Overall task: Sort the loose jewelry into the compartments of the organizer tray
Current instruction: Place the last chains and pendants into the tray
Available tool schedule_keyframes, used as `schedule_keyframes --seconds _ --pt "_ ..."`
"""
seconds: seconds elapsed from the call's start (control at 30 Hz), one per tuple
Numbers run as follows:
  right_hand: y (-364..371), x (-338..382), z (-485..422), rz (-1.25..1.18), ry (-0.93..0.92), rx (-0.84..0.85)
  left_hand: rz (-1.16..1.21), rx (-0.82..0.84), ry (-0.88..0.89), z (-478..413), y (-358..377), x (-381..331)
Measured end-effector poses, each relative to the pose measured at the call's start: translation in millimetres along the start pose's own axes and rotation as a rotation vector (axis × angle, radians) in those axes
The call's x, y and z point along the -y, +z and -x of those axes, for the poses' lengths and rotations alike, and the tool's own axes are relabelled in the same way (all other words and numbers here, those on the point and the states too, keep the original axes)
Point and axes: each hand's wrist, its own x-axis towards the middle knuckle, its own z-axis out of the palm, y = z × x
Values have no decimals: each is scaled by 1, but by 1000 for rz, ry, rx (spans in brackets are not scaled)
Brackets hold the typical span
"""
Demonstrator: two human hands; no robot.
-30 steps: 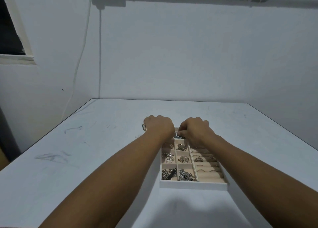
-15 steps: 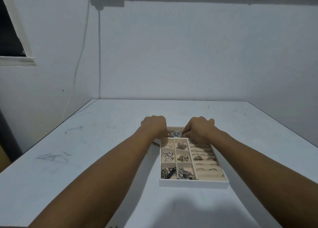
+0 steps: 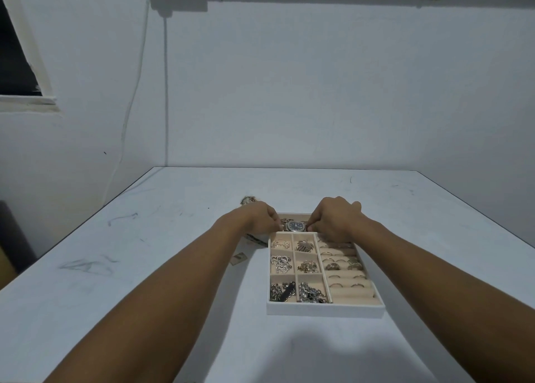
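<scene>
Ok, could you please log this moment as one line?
watch: at tray far compartment | left hand: pinches watch end | right hand: pinches other end

Organizer tray has a white matt outer wall and a beige, soft cloth-like lining; ring rolls same beige cloth. Watch shiny silver metal, dark glossy dial; chains and rings polished metal, silver and gold tone. Worktop smooth matt white with grey scuffs, wall matt paint
</scene>
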Motion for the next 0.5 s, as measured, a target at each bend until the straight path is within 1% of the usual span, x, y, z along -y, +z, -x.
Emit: schedule_keyframes --seconds 0.2,0.5 --pt "3 4 -2 21 72 -14 -50 34 -9 1 -3 -3" --pt "6 2 4 -6 67 -54 -27 -21 -13 -1 5 -2"
